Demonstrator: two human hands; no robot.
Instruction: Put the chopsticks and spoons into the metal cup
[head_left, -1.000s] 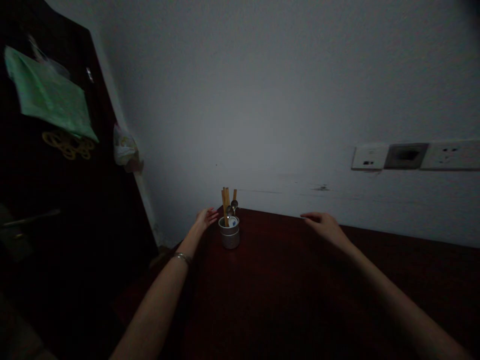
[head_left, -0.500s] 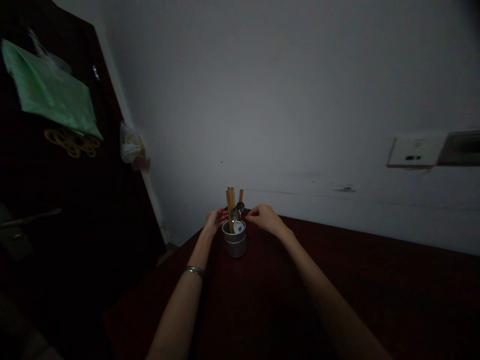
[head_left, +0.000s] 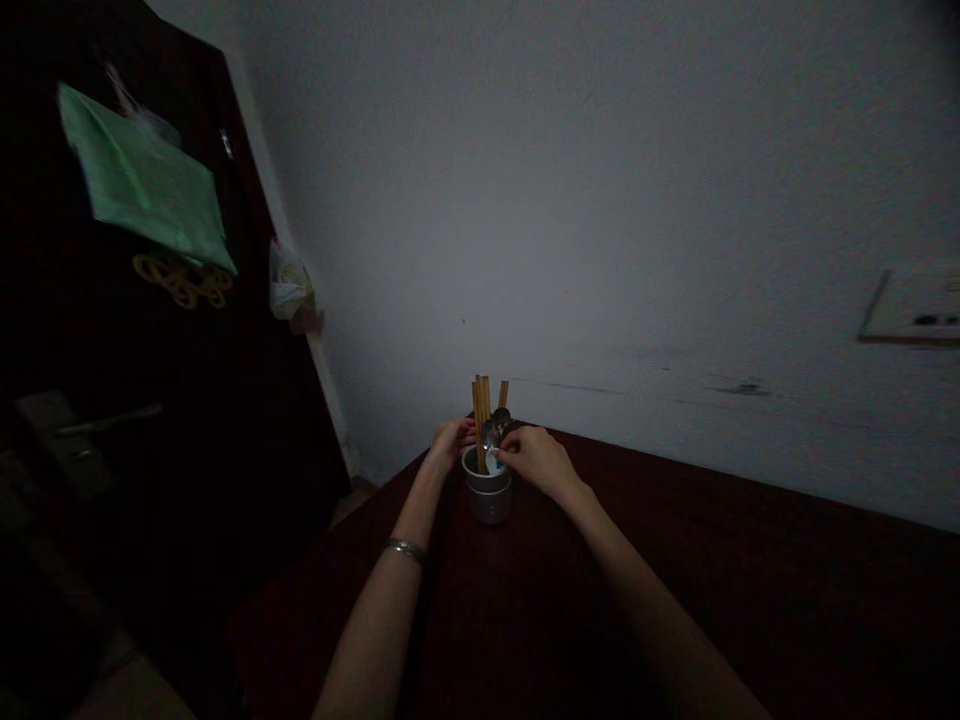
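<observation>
Cup (head_left: 490, 500) — L hand (head_left: 451, 442) beside — R hand (head_left: 540, 459) at spoon (head_left: 493, 462)

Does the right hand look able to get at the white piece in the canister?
Probably yes: the right hand has its fingertips at the white piece, by the mouth of the canister, and the metal spoons stand behind, seemingly not blocking it.
</observation>
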